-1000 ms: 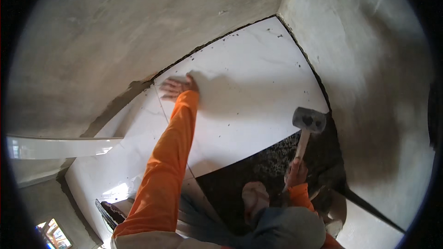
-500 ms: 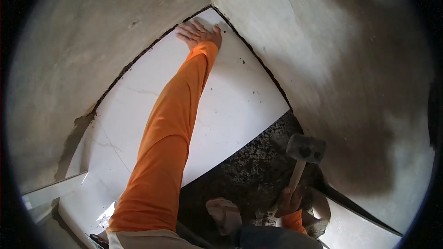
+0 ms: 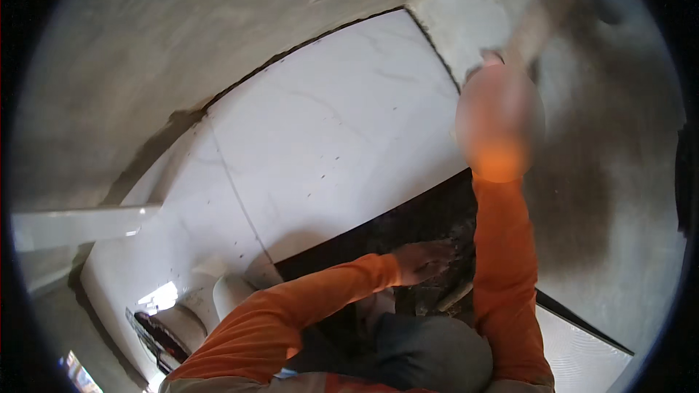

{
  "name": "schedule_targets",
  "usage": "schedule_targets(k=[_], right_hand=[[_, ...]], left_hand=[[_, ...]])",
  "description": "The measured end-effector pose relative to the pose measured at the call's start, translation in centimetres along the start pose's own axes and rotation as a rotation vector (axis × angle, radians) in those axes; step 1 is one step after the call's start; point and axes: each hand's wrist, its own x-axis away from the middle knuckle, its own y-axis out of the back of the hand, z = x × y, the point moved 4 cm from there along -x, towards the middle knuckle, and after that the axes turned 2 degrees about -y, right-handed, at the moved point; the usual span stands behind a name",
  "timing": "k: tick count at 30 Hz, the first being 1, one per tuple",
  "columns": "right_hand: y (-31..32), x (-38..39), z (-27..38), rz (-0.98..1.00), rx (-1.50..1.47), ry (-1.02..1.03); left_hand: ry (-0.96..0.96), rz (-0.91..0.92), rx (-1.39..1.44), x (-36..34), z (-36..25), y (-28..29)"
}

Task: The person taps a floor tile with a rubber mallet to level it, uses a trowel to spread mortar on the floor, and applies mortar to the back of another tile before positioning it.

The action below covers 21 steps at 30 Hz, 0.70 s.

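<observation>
A wooden-handled rubber mallet [image 3: 540, 20] is raised toward the wall on the right, its dark head blurred at the upper edge. My right hand [image 3: 502, 105], smeared, is closed round the handle. Low down, my left hand [image 3: 424, 262] stretches its fingers over the dark mortar bed [image 3: 437, 211], holding nothing that I can see; whether it touches the mortar I cannot tell. A large white tile [image 3: 328, 116] with faint grey veins lies in the corner, bits of grit scattered on top. Its near edge borders the exposed mortar.
Grey plastered walls [image 3: 218, 22] meet behind the tile, with a dark gap along their foot. Another white tile [image 3: 196, 204] adjoins on the left across a thin joint. A pale panel [image 3: 582, 349] lies at lower right. My bent knee [image 3: 437, 353] is at the bottom.
My left hand has left the tile's far corner and come down over the mortar. My right hand has swung the mallet up from low right. The view has turned and shifted.
</observation>
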Motion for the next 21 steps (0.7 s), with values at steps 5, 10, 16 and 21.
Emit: schedule_targets(k=[5, 10, 16, 21], right_hand=[[-3.5, 1.9, -15.4, 0.195, 0.523, -0.228], [-7.6, 9.0, -11.5, 0.046, -0.221, -0.6], [-8.5, 14.3, -13.8, 0.283, 0.173, -0.966], [-6.4, 17.3, -15.5, 0.241, 0.104, -0.941]], left_hand=[[0.387, -0.361, -1.221, 6.5, 1.6, 16.6], [0.93, -0.671, -1.35, 13.4, 1.9, 30.4], [0.987, -0.92, -1.312, 15.1, 2.1, 31.0], [0.968, -0.838, -1.326, 14.5, 2.4, 30.4]])
